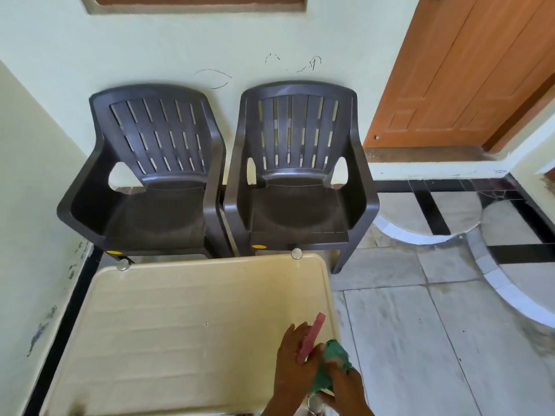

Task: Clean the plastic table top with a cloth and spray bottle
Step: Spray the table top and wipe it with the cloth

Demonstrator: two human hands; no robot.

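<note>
The cream plastic table top (180,325) fills the lower left of the head view. My two hands meet over its near right corner. My left hand (292,367) is wrapped around a pink, elongated part (313,336) that looks like the spray bottle's head. A bit of yellow-green shows under the fingers, and the rest of the bottle is hidden. My right hand (345,388) grips a bunched green cloth (335,360), which presses against the left hand at the table's edge.
Two dark plastic armchairs, one on the left (150,205) and one on the right (300,202), stand side by side against the wall just beyond the table's far edge. A wall (33,205) runs close along the left. Tiled floor (420,325) lies to the right, with an orange door (468,70) beyond.
</note>
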